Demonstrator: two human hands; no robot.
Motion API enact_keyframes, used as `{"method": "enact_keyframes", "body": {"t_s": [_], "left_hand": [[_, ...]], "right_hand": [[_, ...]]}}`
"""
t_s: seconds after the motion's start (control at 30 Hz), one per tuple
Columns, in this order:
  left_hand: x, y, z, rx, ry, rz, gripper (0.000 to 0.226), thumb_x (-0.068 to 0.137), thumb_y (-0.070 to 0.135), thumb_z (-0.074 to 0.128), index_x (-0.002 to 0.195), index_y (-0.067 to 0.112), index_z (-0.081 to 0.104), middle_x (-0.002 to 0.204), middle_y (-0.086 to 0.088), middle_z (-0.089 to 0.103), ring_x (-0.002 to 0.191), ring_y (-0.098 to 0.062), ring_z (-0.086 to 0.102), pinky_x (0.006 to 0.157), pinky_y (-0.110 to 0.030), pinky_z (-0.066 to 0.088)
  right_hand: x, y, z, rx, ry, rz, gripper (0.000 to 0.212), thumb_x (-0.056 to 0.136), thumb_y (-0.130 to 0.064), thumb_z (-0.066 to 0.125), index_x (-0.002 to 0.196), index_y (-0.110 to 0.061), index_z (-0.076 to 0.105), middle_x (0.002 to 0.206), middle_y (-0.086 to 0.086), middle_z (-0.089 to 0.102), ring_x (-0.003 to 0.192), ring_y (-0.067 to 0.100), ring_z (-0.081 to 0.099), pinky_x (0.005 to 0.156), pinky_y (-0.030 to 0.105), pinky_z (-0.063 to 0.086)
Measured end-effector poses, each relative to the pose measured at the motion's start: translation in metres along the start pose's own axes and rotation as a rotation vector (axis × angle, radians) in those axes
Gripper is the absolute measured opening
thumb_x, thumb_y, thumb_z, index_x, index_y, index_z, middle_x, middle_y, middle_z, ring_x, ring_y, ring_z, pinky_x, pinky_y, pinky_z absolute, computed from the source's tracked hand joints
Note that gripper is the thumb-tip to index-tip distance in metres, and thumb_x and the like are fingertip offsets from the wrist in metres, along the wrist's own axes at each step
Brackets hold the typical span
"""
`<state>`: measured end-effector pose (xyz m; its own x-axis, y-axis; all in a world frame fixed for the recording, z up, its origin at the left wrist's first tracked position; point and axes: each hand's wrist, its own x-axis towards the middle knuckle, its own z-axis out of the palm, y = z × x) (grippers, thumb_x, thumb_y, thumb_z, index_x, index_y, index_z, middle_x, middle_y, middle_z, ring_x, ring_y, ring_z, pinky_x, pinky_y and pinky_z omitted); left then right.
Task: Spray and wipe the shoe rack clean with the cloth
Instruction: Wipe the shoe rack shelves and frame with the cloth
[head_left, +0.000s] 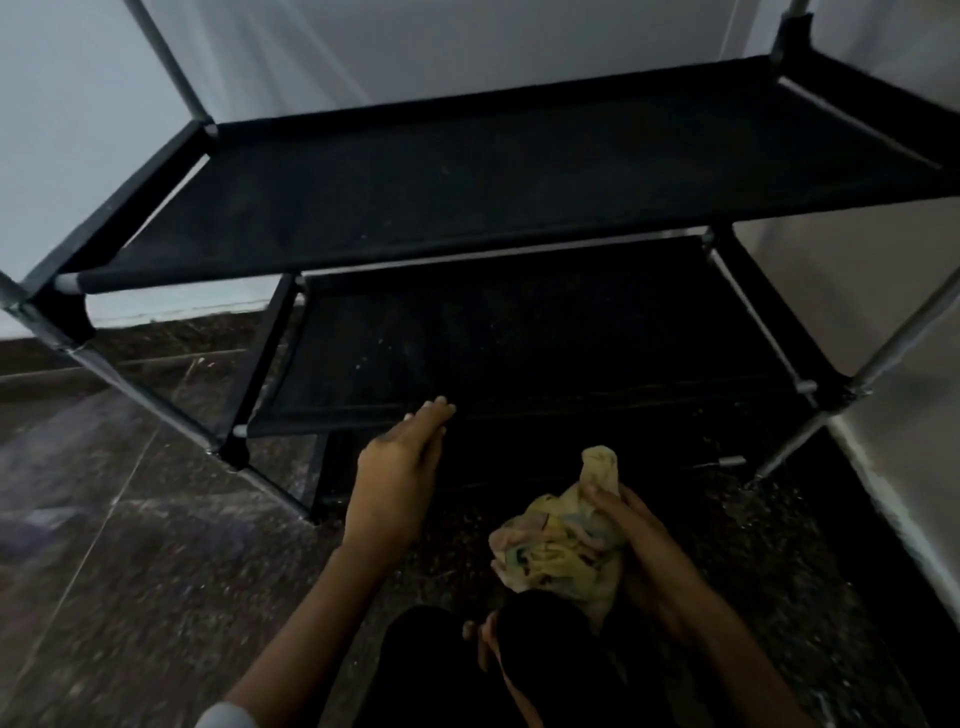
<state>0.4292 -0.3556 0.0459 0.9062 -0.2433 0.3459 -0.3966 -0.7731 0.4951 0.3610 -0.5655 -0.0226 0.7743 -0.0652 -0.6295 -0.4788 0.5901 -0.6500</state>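
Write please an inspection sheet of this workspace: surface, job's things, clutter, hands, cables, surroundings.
Surface: dark speckled floor, with pale streaks.
Job's things: black fabric shoe rack with metal poles, no shoes on the visible shelves; lower shelf shows pale specks; crumpled yellowish cloth; no spray bottle seen.
Clutter: nothing seen.
Hands: left hand empty, fingers straight, reaching to the lower shelf's front edge; right hand grips the cloth.
Cables: nothing seen.
Surroundings: pale wall behind and to the right; the person's dark-clothed knee below.

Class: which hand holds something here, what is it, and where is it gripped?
The right hand grips the bunched cloth near its top. The left hand holds nothing; its straight fingers reach toward the rack's lower shelf.
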Motion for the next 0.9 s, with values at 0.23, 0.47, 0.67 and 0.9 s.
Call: {"method": "enact_keyframes", "body": {"t_s": [0.23, 0.47, 0.67, 0.9], "left_hand": [[-0.049, -0.059, -0.016, 0.020, 0.381, -0.327, 0.027, 0.090, -0.001, 0.053, 0.114, 0.002, 0.063, 0.109, -0.014, 0.069, 0.092, -0.022, 0.065, 0.078, -0.030, 0.049], [-0.070, -0.123, -0.010, -0.190, 0.128, -0.694, 0.026, 0.084, -0.008, 0.055, 0.101, 0.011, 0.060, 0.089, 0.003, 0.062, 0.090, -0.017, 0.064, 0.069, -0.014, 0.045], [-0.056, -0.136, -0.003, -0.211, -0.067, -0.621, 0.039, 0.085, 0.004, 0.061, 0.123, 0.002, 0.051, 0.099, 0.004, 0.053, 0.091, -0.010, 0.052, 0.059, -0.006, 0.034], [-0.064, -0.165, 0.010, -0.094, -0.224, -0.654, 0.042, 0.091, 0.019, 0.054, 0.131, 0.020, 0.041, 0.112, 0.000, 0.057, 0.108, -0.024, 0.057, 0.081, -0.028, 0.043]], "right_hand": [[0.017, 0.025, 0.028, -0.145, 0.066, -0.046, 0.123, 0.034, -0.020, 0.088, 0.140, -0.027, 0.025, 0.125, 0.006, 0.056, 0.110, 0.027, 0.059, 0.087, 0.042, 0.051], [0.033, 0.026, 0.105, -0.635, -0.079, -0.347, 0.025, 0.066, -0.008, 0.082, 0.080, -0.023, 0.066, 0.079, -0.009, 0.068, 0.074, 0.006, 0.064, 0.058, 0.019, 0.051], [0.069, 0.073, 0.184, -1.932, -0.384, -1.023, 0.056, 0.078, -0.017, 0.063, 0.130, -0.032, 0.050, 0.132, -0.001, 0.039, 0.112, 0.029, 0.042, 0.095, 0.054, 0.038], [0.096, 0.121, 0.178, -2.555, -0.328, -1.153, 0.053, 0.089, -0.050, 0.046, 0.139, -0.032, 0.045, 0.152, -0.005, 0.035, 0.118, 0.037, 0.051, 0.095, 0.063, 0.037]]}}
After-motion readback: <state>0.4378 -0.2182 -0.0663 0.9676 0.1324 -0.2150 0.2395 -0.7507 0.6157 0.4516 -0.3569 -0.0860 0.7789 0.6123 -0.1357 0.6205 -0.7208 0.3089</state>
